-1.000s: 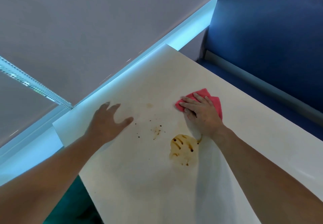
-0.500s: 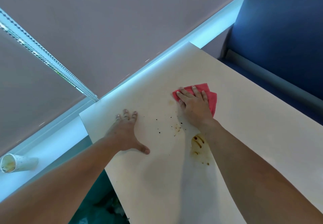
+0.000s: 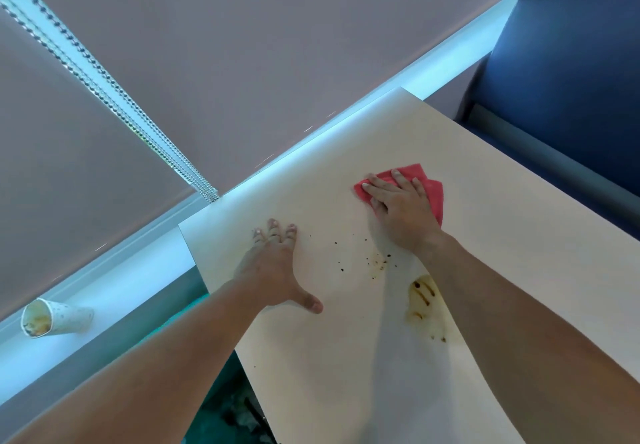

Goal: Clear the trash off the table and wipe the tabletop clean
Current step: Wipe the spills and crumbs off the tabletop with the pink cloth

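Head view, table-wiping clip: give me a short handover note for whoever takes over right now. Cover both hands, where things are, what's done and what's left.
Left hand: flat on the table, fingers straight, holding nothing.
Right hand: pressing the red cloth flat on the tabletop, beyond the mess.
Dark specks lie between the hands. A brown smear sits beside the right forearm, partly hidden by it.
A stained paper cup lies on its side on the window ledge, off the table.
Done: no trash on the visible tabletop.
Left: wipe up the specks and the smear; the cup may need binning.
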Motion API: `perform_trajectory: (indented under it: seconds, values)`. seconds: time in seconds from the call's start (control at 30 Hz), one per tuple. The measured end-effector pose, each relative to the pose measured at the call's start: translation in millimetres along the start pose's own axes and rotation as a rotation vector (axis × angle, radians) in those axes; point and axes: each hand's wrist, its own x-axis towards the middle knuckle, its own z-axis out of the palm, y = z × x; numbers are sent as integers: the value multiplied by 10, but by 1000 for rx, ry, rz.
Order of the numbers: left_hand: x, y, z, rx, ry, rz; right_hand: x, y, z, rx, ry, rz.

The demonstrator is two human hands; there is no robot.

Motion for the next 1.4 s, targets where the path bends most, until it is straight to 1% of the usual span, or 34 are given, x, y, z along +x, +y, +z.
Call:
perform_trajectory:
  seconds: [0.1, 0.23, 0.3, 0.37, 0.47, 0.57, 0.7, 0.77, 0.9, 1.03, 1.1, 1.3, 1.4]
  values:
    - [38, -31, 4, 20, 2, 3, 47, -278, 104, 19, -16, -28]
    - [31, -80, 49, -17, 18, 11, -108, -627, 283, 81, -90, -156]
    - [4, -119, 65, -58, 46, 35, -160, -611, 276, 120, -134, -220]
    - [-8, -193, 34, -107, 111, 46, -155, -533, 230, 173, -175, -266]
    - [-6, -270, -25, -137, 175, 48, -130, -534, 241, 176, -151, -247]
    - [-8, -218, -17, -71, 127, 98, -90, -713, 318, 145, -138, -194]
    - [23, -181, -7, -7, 92, 98, -98, -777, 358, 136, -209, -316]
    - [16, -193, 33, 14, 83, 86, -141, -703, 332, 177, -235, -359]
    - [11, -159, 93, 5, 74, 62, -161, -650, 267, 305, -163, -273]
    - [-15, -201, 51, -72, 73, 73, -80, -638, 238, 176, -205, -334]
    - [-43, -245, 20, -76, 80, 80, -44, -588, 196, 161, -201, -325]
    - [-29, -242, 5, -18, 122, 49, -132, -152, -6, 87, -105, -140]
    - [-17, -213, 15, -2, 94, 47, -410, -165, 57, 101, -50, -85]
